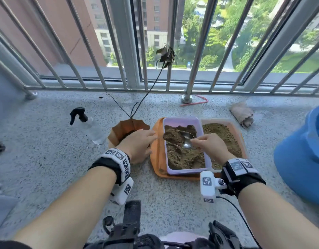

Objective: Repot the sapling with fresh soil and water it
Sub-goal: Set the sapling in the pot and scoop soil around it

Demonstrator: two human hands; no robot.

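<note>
Right grip [208, 145] pinches metal spoon [185, 141], bowl pointing left over granular soil [183, 157]; left grip [139, 145] rests flat-fingered on brown pot [122, 129].

A blue plastic tub [302, 159] sits at three o'clock. A rolled beige cloth [242, 114] lies at one o'clock, a bent red straw [198, 102] beside the railing post [187, 97] at twelve.

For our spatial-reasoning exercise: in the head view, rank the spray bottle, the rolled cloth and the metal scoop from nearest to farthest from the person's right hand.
From the right hand:
1. Metal scoop: held in its fingers, over the soil in the lilac tub.
2. Rolled cloth: on the floor, up and to the right, by the railing.
3. Spray bottle: far left, beyond the brown pot.
</note>
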